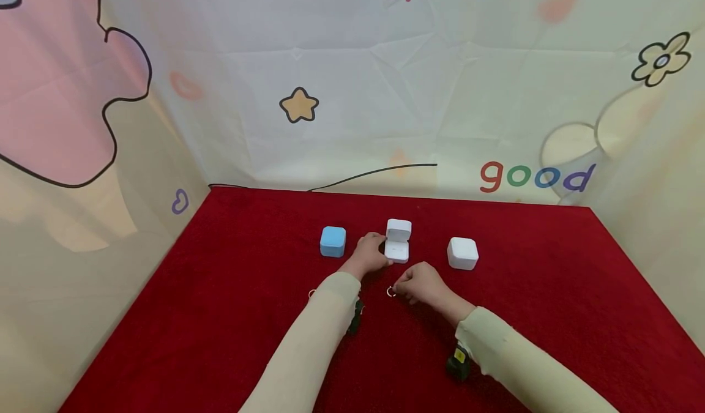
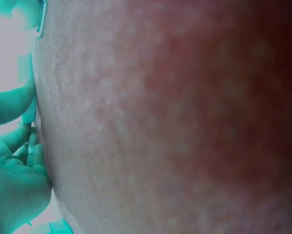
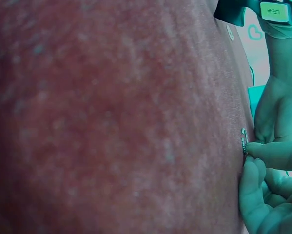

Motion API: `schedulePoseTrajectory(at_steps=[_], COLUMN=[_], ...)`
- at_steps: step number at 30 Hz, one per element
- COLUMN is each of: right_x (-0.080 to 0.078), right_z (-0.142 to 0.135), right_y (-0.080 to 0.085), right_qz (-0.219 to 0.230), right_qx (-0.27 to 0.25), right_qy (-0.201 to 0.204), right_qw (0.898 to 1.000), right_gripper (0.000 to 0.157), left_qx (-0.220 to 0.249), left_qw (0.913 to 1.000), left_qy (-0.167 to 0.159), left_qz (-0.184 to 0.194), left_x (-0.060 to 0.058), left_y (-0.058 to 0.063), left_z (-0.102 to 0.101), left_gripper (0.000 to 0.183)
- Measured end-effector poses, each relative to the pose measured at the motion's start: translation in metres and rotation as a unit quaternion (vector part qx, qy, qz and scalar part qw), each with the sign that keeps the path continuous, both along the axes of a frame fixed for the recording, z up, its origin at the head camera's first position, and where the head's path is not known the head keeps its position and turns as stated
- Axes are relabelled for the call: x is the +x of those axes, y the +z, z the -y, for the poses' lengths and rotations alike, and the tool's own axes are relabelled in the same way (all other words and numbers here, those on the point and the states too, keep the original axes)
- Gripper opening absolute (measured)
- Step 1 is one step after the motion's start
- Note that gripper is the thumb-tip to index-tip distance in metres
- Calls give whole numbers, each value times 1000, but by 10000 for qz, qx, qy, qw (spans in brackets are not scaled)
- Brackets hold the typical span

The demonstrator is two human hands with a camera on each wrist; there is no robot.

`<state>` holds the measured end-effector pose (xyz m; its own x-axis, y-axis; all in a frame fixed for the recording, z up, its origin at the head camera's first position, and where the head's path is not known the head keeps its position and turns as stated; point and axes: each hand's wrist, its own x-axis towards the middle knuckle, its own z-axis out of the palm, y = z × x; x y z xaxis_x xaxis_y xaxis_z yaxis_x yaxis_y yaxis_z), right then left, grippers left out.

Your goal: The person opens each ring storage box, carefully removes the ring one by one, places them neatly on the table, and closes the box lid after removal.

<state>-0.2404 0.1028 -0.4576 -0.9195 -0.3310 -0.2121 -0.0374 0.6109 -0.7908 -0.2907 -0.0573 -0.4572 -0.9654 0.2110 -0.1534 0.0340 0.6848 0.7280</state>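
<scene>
Near the middle of the red cloth stands a white ring box point(image 1: 397, 251) with its lid raised. My left hand point(image 1: 369, 253) holds this box at its left side, the thumb by the front lower edge. In the left wrist view the left hand point(image 2: 14, 161) shows at the left edge, its fingers partly hidden. Just in front of the box, my right hand point(image 1: 423, 283) pinches a small ring point(image 1: 391, 291) between thumb and fingertips, low over the cloth. The right wrist view shows that ring point(image 3: 244, 141) at the fingertips of the right hand point(image 3: 272, 190).
A closed light-blue box point(image 1: 333, 241) stands left of the left hand. To the right is a closed white box point(image 1: 462, 253). Another ring point(image 1: 311, 293) lies beside the left sleeve, partly covered by it. Behind the red cloth point(image 1: 220, 315) hangs a printed curtain point(image 1: 352, 64).
</scene>
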Motion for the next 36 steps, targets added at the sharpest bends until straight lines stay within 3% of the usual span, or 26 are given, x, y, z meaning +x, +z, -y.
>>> schedulePoseTrajectory(at_steps=[24,32,36], right_x=[2,0,-4], right_z=[-7,-6,-8], right_y=[3,14,19], right_qz=[785,908,731], right_qx=[-734,-1351,-1430], right_qy=[-103,-647,-885], right_qw=[9942,9845,9830], right_gripper=[22,27,27], left_qx=[34,67,94], left_qw=[10000,10000,9999], left_qy=[33,41,59], left_qz=[49,-12,-4], left_x=[-3,-1,-1], left_y=[-4,-4,-3], left_z=[-1,0,-1], left_gripper=[60,59,59])
